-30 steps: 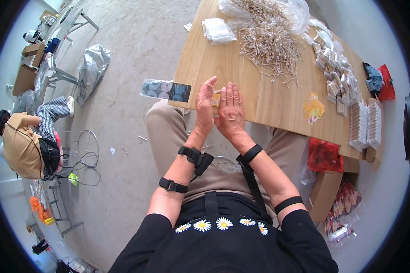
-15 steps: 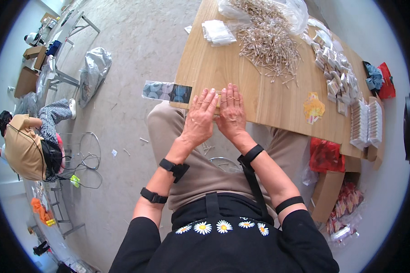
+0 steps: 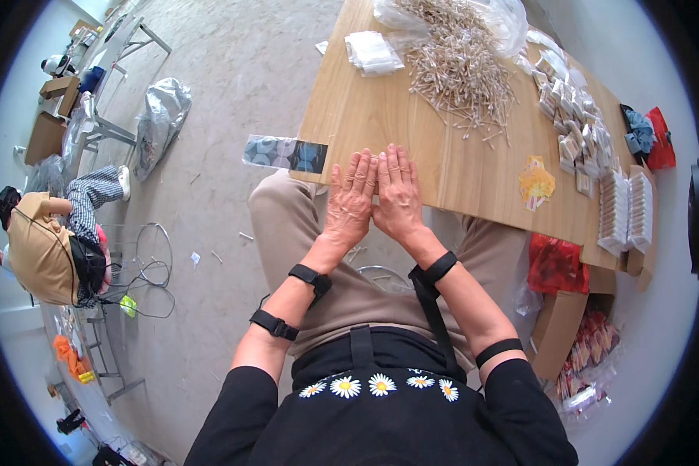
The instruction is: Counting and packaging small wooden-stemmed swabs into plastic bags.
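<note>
Across the wooden tabletop (image 3: 474,175), a heap of cotton swabs (image 3: 462,81) lay loose and unpacked; right of it, many packets (image 3: 572,128) looked filled. On the heap's near side, left hand (image 3: 351,200) and right hand (image 3: 397,196) lay flat, outstretched, hiding anything underneath.

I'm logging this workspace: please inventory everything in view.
Table: one, tan, ahead
Cotton swabs: uncountable, tan and white, table's far side
Clear plastic: some, colourless, beside swabs
Packets: one stack, white, table's far left
Swab packs: many, white and tan, table's right
Cards: several, yellow, table's near right
Small boxes: two rows, whitish, right end
Patterned sheet: one, bluish, table's left edge
Bag: one, red, below table's right
Cartons: several, brown, right and far left
Plastic sack: one, grey, floor left
Another person: one, tan top, left
Left hand and right hand: two, bare, table's near edge
</note>
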Tool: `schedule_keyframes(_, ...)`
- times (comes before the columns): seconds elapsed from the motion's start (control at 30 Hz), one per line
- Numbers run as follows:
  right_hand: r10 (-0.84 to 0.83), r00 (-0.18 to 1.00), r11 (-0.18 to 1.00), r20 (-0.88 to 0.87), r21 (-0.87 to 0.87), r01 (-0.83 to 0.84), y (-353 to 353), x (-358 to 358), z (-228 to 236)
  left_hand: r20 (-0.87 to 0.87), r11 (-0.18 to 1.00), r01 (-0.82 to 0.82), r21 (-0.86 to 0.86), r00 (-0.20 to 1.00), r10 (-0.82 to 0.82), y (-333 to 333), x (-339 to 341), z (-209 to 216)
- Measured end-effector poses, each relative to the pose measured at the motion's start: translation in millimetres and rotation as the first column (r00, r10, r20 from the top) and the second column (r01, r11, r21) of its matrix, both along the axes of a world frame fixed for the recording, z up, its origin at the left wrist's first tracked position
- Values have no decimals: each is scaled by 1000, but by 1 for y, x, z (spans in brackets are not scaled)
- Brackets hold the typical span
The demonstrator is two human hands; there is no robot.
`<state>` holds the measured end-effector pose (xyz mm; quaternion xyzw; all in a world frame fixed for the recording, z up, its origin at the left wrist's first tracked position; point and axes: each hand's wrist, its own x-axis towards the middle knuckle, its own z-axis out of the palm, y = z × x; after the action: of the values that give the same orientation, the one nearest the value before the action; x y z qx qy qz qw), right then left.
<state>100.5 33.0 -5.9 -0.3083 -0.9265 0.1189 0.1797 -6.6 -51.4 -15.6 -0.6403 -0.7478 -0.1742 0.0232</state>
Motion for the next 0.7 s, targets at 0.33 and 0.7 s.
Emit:
schedule_keyframes(0.33, 25, 1000, 992, 16, -123, -23, 11, 15, 11, -14, 996, -8, -93, 1000, 6, 1, 3, 13)
schedule_keyframes(0.7, -41, 991, 998, 131, -49, 48, 5, 21, 13, 6, 996, -35, -78, 999, 36, 2, 7, 8)
